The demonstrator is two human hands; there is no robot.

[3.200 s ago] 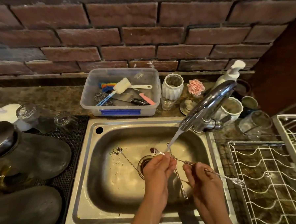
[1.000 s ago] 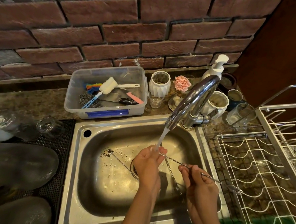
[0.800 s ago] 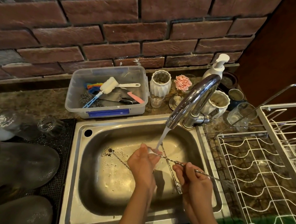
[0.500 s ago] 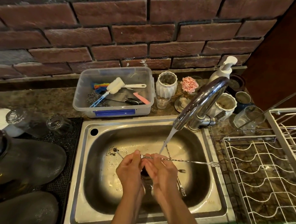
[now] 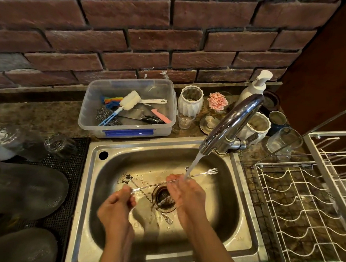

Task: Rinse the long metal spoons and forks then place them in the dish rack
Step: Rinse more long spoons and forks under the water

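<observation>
I hold a long thin metal fork (image 5: 208,172) across the steel sink (image 5: 241,230), its tines pointing up and right under the running water. My left hand (image 5: 117,204) pinches its lower left end. My right hand (image 5: 187,191) grips the shaft in the middle, right where the stream from the tap (image 5: 228,123) lands. Another long spoon (image 5: 128,177) and a fork (image 5: 168,220) lie on the sink floor, crossing near the drain (image 5: 164,198). The white wire dish rack (image 5: 304,208) stands to the right of the sink.
A clear plastic tub (image 5: 126,128) with brushes and scourers sits behind the sink. White vases, glasses and a soap pump (image 5: 254,87) crowd around the tap base. Upturned glasses (image 5: 59,145) and dark dishes (image 5: 24,189) rest on a black mat at the left.
My hands have slid apart along the fork: the left moved down and left to its end, the right moved under the stream. The fork now tilts up to the right.
</observation>
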